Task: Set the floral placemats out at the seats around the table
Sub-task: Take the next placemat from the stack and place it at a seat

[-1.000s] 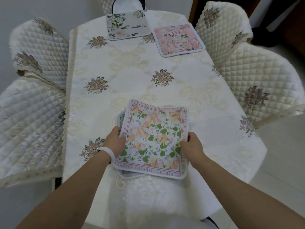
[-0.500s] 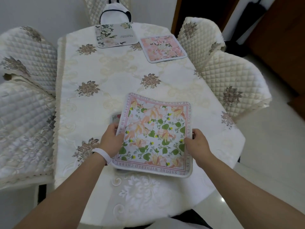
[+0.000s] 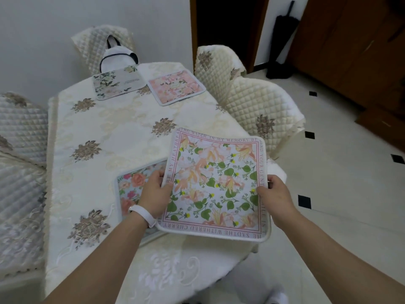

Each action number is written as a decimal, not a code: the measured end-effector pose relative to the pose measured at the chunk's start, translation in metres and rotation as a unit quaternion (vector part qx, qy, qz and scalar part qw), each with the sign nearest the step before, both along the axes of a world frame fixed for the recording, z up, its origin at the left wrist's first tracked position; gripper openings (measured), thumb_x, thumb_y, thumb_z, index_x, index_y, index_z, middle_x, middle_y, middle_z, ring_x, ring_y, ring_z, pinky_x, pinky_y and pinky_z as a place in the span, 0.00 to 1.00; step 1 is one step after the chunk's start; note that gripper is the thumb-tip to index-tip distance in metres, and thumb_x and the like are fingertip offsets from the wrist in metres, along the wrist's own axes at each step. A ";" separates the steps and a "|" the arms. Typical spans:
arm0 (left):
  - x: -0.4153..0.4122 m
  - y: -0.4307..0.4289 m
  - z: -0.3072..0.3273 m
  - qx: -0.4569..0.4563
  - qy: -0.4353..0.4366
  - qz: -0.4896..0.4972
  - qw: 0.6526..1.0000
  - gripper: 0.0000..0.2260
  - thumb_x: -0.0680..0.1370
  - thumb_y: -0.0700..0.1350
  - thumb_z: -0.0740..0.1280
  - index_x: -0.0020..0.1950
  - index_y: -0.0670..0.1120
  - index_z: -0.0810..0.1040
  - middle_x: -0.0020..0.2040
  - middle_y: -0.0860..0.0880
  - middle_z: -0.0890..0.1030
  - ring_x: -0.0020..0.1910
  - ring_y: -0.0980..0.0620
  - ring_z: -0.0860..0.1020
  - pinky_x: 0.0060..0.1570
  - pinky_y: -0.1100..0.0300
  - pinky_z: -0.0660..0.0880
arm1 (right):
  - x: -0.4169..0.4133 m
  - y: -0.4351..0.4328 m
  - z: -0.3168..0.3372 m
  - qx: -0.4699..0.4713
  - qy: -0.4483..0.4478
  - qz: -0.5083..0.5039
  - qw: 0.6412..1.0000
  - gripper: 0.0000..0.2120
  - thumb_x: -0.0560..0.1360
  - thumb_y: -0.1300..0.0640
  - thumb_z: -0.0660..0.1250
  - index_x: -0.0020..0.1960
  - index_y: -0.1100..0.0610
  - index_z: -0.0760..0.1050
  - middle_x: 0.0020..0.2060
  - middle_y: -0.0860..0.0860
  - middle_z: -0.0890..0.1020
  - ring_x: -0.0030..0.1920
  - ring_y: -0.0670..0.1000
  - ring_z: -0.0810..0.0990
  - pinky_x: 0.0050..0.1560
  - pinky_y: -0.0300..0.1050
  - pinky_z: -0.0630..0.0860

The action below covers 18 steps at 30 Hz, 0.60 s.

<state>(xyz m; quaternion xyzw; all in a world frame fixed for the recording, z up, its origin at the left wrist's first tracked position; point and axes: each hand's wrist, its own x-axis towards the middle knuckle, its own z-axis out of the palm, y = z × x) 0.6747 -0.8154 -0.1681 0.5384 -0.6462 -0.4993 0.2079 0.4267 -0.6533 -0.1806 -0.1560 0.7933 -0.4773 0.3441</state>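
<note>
So the person is holding a square fabric placemat with peach lilies, green leaves and a pink lettered border (image 3: pixel 215 183) up over the near right corner of the table with the cream embroidered tablecloth (image 3: pixel 114 132). The left hand (image 3: pixel 154 193), the one wearing the white wristband (image 3: pixel 143 215), is pinching the mat's left edge, and the right hand (image 3: pixel 275 194) is gripping its right edge, so the mat is hanging between them, partly out past the table edge. Just beside it, a blue-bordered placemat with red and orange roses (image 3: pixel 131 189) is lying flat on the cloth, half hidden under the left hand. Way over at the far end, a grey-green floral placemat (image 3: pixel 116 84) and a pink floral placemat (image 3: pixel 176 86) are sitting side by side. Cream quilted chair covers (image 3: pixel 258 104) are ringing the table.
</note>
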 end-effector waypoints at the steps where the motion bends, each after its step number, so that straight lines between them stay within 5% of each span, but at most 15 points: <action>1: -0.014 0.010 0.005 -0.006 -0.004 -0.006 1.000 0.08 0.78 0.40 0.63 0.50 0.54 0.72 0.47 0.48 0.82 0.42 0.44 0.82 0.42 0.45 0.80 | -0.013 0.011 0.001 -0.006 -0.002 -0.004 1.000 0.11 0.77 0.63 0.62 0.56 0.52 0.74 0.49 0.49 0.82 0.48 0.52 0.83 0.49 0.55 0.81; 9: -0.161 0.097 0.020 -0.015 -0.034 -0.057 0.998 0.05 0.78 0.41 0.64 0.49 0.52 0.71 0.45 0.46 0.83 0.39 0.42 0.83 0.40 0.42 0.81 | -0.137 0.124 0.008 -0.046 -0.024 -0.077 0.996 0.11 0.76 0.66 0.62 0.53 0.53 0.75 0.47 0.50 0.83 0.45 0.50 0.84 0.43 0.49 0.81; 18: -0.301 0.172 0.038 -0.055 -0.028 -0.112 0.992 0.04 0.78 0.42 0.64 0.50 0.51 0.71 0.46 0.48 0.82 0.39 0.48 0.83 0.36 0.51 0.79 | -0.258 0.216 0.027 -0.068 -0.017 -0.124 0.990 0.12 0.75 0.65 0.62 0.56 0.54 0.75 0.48 0.51 0.83 0.45 0.52 0.84 0.48 0.54 0.82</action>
